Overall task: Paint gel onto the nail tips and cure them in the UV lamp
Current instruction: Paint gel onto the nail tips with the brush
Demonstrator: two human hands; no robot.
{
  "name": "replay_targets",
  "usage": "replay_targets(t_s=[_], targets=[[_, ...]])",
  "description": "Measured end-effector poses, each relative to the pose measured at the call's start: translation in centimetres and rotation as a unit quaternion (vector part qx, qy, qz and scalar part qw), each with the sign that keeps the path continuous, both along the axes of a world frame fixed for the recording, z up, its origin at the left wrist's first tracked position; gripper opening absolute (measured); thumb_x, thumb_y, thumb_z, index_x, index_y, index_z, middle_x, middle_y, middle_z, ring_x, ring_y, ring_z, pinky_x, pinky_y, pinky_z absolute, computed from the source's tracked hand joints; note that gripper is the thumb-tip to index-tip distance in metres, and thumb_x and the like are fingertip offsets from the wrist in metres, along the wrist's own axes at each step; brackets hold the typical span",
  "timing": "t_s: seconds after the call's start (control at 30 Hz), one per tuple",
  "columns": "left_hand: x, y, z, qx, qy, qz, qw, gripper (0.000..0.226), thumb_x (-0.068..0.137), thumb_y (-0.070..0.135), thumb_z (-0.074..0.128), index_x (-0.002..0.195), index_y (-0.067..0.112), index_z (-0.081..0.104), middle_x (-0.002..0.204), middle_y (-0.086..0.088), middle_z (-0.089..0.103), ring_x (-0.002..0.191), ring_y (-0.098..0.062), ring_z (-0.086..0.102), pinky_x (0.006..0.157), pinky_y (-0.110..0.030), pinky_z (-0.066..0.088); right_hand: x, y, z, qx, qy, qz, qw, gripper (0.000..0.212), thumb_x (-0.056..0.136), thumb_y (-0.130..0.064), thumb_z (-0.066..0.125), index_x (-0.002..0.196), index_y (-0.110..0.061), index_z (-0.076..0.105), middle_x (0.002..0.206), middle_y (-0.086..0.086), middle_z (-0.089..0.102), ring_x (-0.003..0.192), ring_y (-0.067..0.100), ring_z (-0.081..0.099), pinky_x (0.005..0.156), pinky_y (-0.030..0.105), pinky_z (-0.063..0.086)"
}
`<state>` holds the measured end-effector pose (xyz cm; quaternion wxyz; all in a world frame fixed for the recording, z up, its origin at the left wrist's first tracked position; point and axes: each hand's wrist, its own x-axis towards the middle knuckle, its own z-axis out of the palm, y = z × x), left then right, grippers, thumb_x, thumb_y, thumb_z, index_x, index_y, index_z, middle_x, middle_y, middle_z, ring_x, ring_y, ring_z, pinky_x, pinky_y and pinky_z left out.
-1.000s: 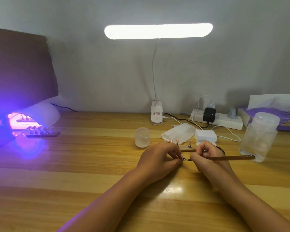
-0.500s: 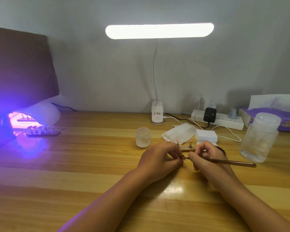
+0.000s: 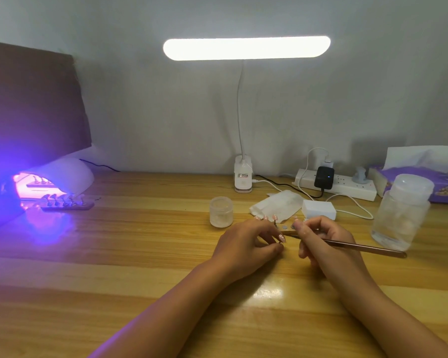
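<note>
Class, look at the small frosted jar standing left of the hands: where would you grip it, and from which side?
Grip the small frosted jar round its short, upright, round wall, probably coming from its near left side: the left hand and folded wipes crowd its right.

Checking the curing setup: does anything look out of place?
One dark strip of nail tips lies on the wooden table in front of the glowing white UV lamp, not under its dome, so it may cure poorly.
</note>
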<state>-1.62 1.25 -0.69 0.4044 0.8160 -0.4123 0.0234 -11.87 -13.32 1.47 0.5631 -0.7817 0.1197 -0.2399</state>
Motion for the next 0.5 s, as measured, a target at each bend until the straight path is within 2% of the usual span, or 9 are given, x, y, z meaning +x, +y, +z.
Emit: replay_targets(t_s=[0.07, 0.13, 0.23, 0.37, 0.5], targets=[[0.03, 0.02, 0.04, 0.005, -0.005, 0.000, 1.000, 0.011, 0.084, 0.037, 0.073, 0.095, 0.036, 0.073, 0.088, 0.020, 0.064, 0.075, 0.007, 0.056, 0.066, -0.023, 0.047, -0.09, 0.09, 0.11, 0.013, -0.001, 0.003, 1.000, 0.033, 0.077, -0.050, 0.064, 0.088, -0.019, 0.064, 0.062, 0.000, 0.068, 0.045, 0.003, 0.050, 0.041, 0.015, 0.039], [0.04, 0.03, 0.06, 0.006, -0.010, 0.001, 1.000, 0.011, 0.085, 0.038, 0.072, 0.095, 0.037, 0.073, 0.087, 0.021, 0.063, 0.074, 0.009, 0.053, 0.063, -0.019, 0.042, -0.04, 0.01, 0.03, 0.021, 0.001, -0.001, 1.000, 0.023, 0.083, -0.038, 0.068, 0.092, -0.018, 0.062, 0.067, 0.000, 0.071, 0.046, 0.003, 0.052, 0.042, 0.017, 0.040], [-0.04, -0.02, 0.05, -0.001, -0.004, 0.006, 1.000, 0.010, 0.085, 0.038, 0.070, 0.095, 0.037, 0.073, 0.088, 0.022, 0.064, 0.074, 0.008, 0.053, 0.065, -0.020, 0.043, 0.05, -0.17, -0.06, 0.028, 0.004, -0.014, 1.000, 0.014, 0.091, -0.025, 0.064, 0.095, -0.013, 0.057, 0.069, 0.000, 0.072, 0.045, 0.007, 0.049, 0.041, 0.021, 0.041], [-0.19, -0.13, 0.09, -0.006, 0.004, 0.009, 1.000, 0.010, 0.085, 0.038, 0.066, 0.091, 0.034, 0.072, 0.088, 0.020, 0.064, 0.079, 0.000, 0.056, 0.070, -0.028, 0.049, 0.05, -0.20, -0.12, 0.036, 0.005, -0.021, 0.999, 0.023, 0.093, -0.023, 0.061, 0.088, -0.002, 0.054, 0.059, 0.005, 0.067, 0.039, 0.006, 0.045, 0.036, 0.016, 0.037], [-0.24, -0.12, 0.23, -0.003, 0.000, 0.007, 1.000, 0.005, 0.085, 0.037, 0.069, 0.089, 0.037, 0.072, 0.090, 0.018, 0.064, 0.069, 0.007, 0.052, 0.063, -0.024, 0.041, 0.11, -0.10, -0.18, 0.038, 0.006, -0.022, 0.999, 0.027, 0.093, -0.023, 0.061, 0.084, 0.002, 0.053, 0.054, 0.006, 0.064, 0.037, 0.006, 0.043, 0.035, 0.015, 0.035]])
